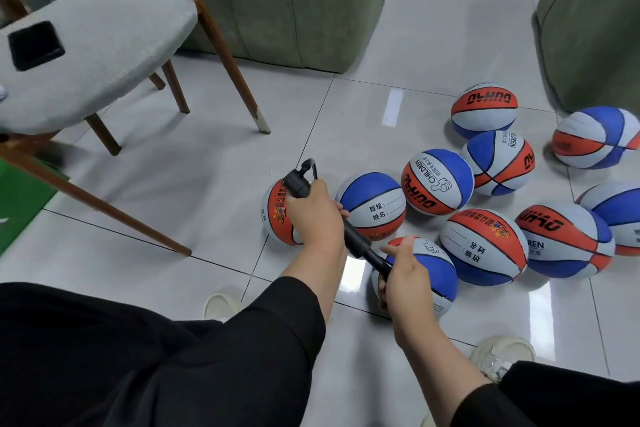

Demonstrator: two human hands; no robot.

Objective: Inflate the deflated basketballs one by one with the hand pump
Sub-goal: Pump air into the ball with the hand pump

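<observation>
Head view shows the left hand (313,215) wrapped around the handle end of the black hand pump (349,236), fingers curled tight around it, while the right hand (405,277) grips the barrel's lower end, thumb up along the side and fingers closed underneath. The basketball being filled (436,270) sits right under the right fingers, on the tiled floor (173,191), with the needle end hidden behind that hand, so I can't tell how deep it's seated. My guess is this is mid-pumping. To do it well I'd keep the right-hand fingers locked low on the barrel so the needle stays straight into the valve, and drive the left hand along the pump's own line, not sideways, since a bent needle is the likely failure. The other basketballs (485,246) lie just beyond the right fingertips, one (277,215) behind the left knuckles. Pinning the ball between the shoes (502,354) might stop it rolling.
</observation>
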